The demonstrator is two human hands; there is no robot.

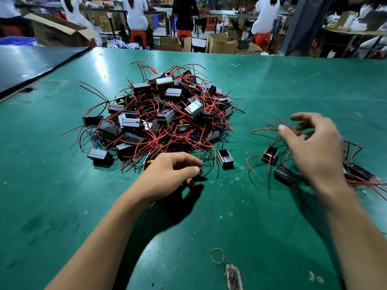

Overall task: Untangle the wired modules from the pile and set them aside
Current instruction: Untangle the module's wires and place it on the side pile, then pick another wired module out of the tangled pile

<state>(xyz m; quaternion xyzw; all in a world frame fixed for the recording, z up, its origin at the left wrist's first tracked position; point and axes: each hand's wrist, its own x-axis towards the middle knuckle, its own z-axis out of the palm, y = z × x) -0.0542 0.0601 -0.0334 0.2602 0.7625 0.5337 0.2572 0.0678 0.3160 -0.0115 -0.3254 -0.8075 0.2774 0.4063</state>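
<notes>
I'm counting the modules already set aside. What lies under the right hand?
Under the right hand lie red wires and black modules on the green table. Whatever sits directly beneath the palm and forearm is covered.

Bare forearms, no sleeves; hands (167,172) ungloved, ringless.

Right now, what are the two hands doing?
Left hand: loosely curled at the pile edge, holding nothing visible.
Right hand: open, blurred, over the set-aside modules.

pile (161,116) centre | left hand (167,174) at its near edge | right hand (314,147) spread above set-aside modules (270,155)
</notes>
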